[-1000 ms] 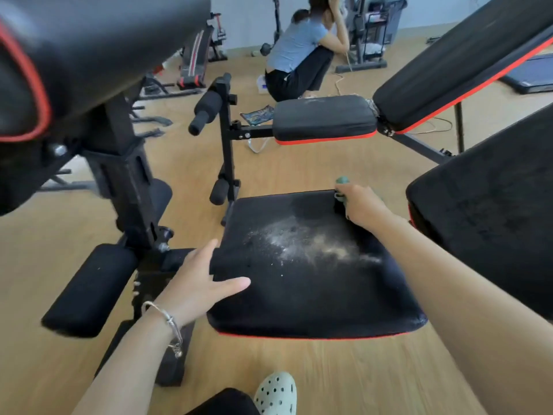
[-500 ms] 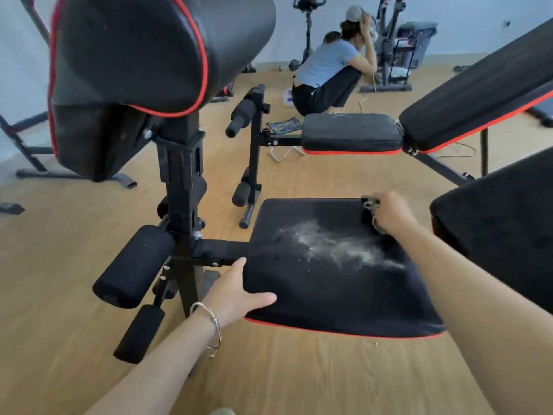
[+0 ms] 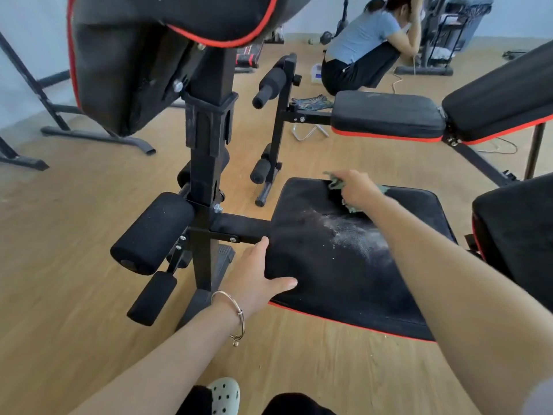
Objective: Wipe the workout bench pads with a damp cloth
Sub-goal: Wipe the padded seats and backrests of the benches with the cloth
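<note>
L hand (image 3: pixel 254 280) open, on seat pad (image 3: pixel 344 280) front edge | R hand (image 3: pixel 356 188) clutching cloth (image 3: pixel 336 182), far edge

Green cloth (image 3: pixel 348 202) bunched on dusty black seat pad (image 3: pixel 353 265).

No readable text, labels, brands or numbers anywhere in frame. Checked the seat pad (image 3: pixel 344 265) under both hands: plain black with red piping, only a whitish dusty smear. The second bench (image 3: pixel 386 115) beyond the right hand (image 3: pixel 356 188) was also unmarked. Small white item on the floor (image 3: pixel 316 72) far past the right hand, beside the crouching person, might have carried print, but it was too small and blurred to read. The red-and-black gear (image 3: pixel 248 56) further back, past the left hand (image 3: pixel 254 277), was likewise illegible.
</note>
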